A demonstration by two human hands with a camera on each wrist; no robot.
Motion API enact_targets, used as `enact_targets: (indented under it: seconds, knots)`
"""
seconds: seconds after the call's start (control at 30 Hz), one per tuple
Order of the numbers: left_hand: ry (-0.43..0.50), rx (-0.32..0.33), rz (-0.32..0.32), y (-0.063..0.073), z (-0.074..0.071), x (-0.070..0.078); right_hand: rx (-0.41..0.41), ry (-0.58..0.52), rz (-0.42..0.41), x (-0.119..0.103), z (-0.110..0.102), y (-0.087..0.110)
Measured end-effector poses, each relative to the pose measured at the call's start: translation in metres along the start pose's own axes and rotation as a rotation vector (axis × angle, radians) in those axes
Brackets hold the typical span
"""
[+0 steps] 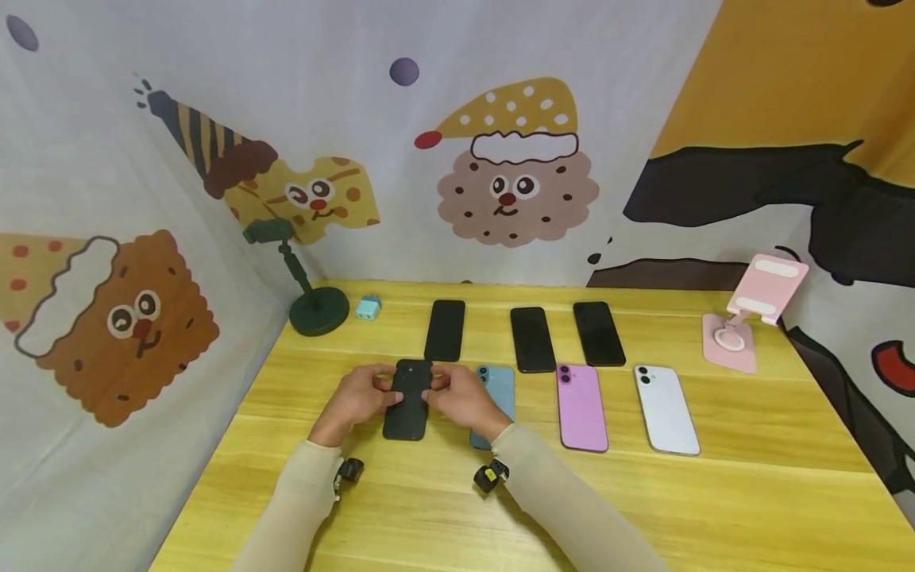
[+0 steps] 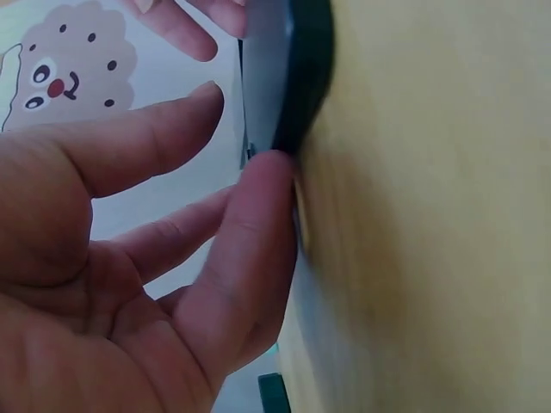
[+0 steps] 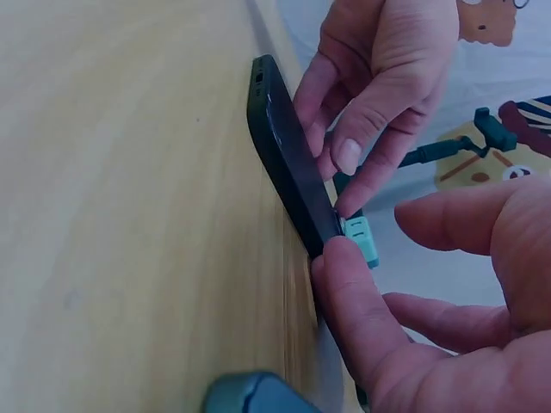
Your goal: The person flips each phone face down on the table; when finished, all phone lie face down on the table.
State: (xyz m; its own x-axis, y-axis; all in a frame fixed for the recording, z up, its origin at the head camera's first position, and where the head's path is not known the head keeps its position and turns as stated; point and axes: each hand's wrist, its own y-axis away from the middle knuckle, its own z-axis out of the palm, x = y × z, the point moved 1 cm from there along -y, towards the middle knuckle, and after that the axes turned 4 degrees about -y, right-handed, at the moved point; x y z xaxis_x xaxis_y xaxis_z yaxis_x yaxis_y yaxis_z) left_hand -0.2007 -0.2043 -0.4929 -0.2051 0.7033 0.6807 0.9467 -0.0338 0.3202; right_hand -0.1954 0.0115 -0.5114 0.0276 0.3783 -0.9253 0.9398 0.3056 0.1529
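A black smartphone (image 1: 407, 409) lies back up at the front left of the phones, its camera end away from the person. My left hand (image 1: 366, 395) is at its left side, the index fingertip touching the edge near the camera end. On the opposite side, my right hand (image 1: 461, 395) touches the upper right corner with its index finger. In the left wrist view, the left thumb stands off the phone (image 2: 310, 69). The right wrist view shows the right thumb apart from the phone (image 3: 293, 163) too. A blue phone (image 1: 500, 385) is partly hidden beneath the right hand and wrist.
A pink phone (image 1: 582, 409) and a white phone (image 1: 666, 409) continue the front row. Behind lie three dark phones (image 1: 445, 330) (image 1: 532, 339) (image 1: 599, 334). A green stand (image 1: 318, 311) and blue charger (image 1: 368, 307) are back left; a pink stand (image 1: 729, 342) is at right.
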Motion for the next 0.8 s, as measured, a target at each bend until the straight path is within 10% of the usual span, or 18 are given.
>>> enact_targets:
  seconds: [0.8]
  knots:
    - [0.020,-0.021,0.167,-0.036,-0.004,0.029,0.110,0.012,-0.098,-0.012,-0.049,-0.016]
